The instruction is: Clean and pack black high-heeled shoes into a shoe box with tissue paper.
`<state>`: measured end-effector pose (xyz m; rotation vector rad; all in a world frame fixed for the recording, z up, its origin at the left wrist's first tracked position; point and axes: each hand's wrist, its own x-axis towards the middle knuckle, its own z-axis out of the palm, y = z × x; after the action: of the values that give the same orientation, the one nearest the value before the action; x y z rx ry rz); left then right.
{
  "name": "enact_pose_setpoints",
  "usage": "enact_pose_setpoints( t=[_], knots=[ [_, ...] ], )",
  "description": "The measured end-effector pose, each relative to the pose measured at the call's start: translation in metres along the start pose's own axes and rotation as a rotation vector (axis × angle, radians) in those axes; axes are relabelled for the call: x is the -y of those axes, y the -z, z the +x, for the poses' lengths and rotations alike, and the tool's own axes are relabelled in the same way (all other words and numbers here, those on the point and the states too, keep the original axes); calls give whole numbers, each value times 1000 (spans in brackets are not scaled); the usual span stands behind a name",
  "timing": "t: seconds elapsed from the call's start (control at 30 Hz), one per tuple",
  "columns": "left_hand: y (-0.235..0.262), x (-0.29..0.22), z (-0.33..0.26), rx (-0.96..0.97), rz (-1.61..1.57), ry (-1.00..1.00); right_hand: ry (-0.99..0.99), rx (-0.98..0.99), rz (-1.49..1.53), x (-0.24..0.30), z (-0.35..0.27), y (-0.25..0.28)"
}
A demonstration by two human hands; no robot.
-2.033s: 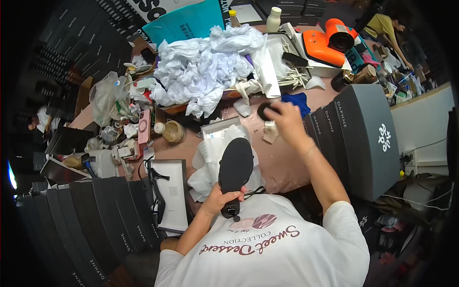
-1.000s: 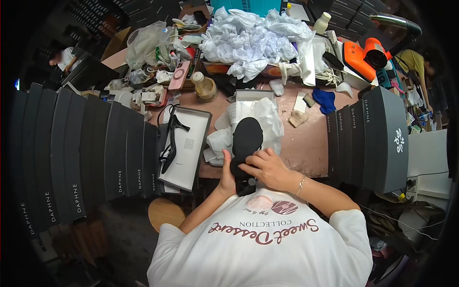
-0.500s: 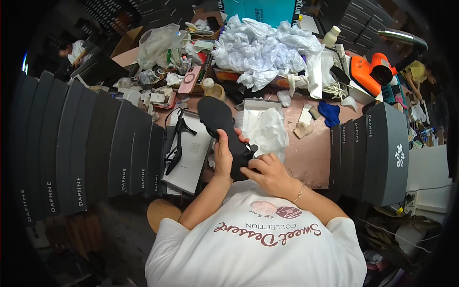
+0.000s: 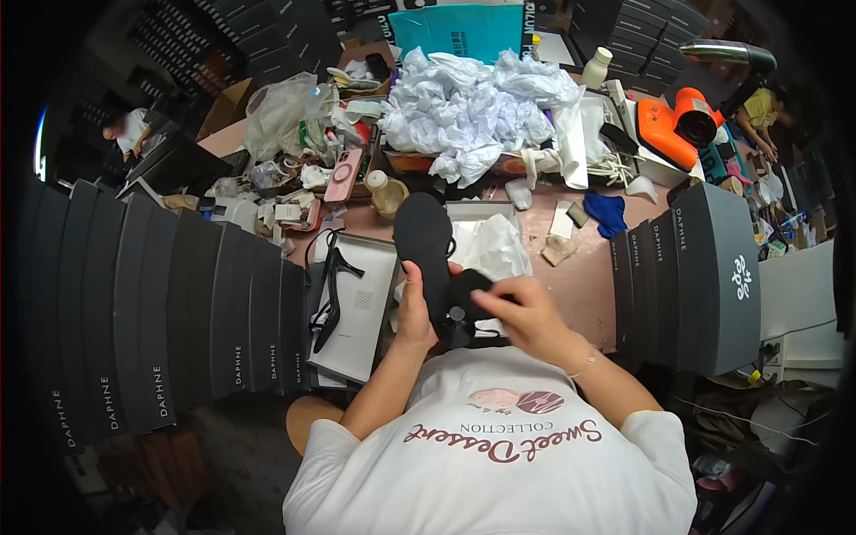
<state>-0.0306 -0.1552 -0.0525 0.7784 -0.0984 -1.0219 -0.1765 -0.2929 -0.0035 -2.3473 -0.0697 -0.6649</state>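
Note:
Black sandal [image 4: 423,234] is held with its sole turned toward me and its toe pointing away. My left hand [image 4: 415,310] is closed round its middle, thumb along the edge. The small round heel tip [image 4: 456,314] shows near the lower end. At the right side of the sandal my right hand [image 4: 538,319] is closed, pinching a dark rounded piece [image 4: 474,292]; whether that is a cloth or a pad I cannot tell. Another black heeled sandal [image 4: 332,290] lies on its side in the open shoebox [image 4: 364,312] to the left.
White tissue [image 4: 496,248] spills from a box beyond my hands. Dark shoeboxes [image 4: 192,303] stand in a row at left, more [image 4: 704,276] at right. A crumpled paper heap [image 4: 473,107], pink phone [image 4: 343,175], glue-coloured jar [image 4: 385,194], blue cloth [image 4: 606,214] and orange device [image 4: 667,132] sit farther back.
The sandal has shifted slightly right and stands straighter, its heel tip now lower and facing me. My right hand has moved a little right, with the dark piece now showing in its fingers.

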Motion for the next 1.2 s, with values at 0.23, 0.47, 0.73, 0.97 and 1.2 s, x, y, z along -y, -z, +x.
enact_pose_setpoints(
  t=[0.23,0.47,0.73,0.97,1.2],
  knots=[
    [8,8,5,-24,115,34,-158,62,-21,-13,-37,17],
    [-16,58,-19,-74,-33,276,-23,8,-88,-50,-30,-44],
    [19,68,-17,-61,235,295,-170,102,292,-27,-48,-35],
    [-2,54,-20,73,269,173,-84,13,24,-6,-32,-22],
    [-33,48,-16,289,366,314,-409,-587,-76,-100,-13,48]
  ],
)
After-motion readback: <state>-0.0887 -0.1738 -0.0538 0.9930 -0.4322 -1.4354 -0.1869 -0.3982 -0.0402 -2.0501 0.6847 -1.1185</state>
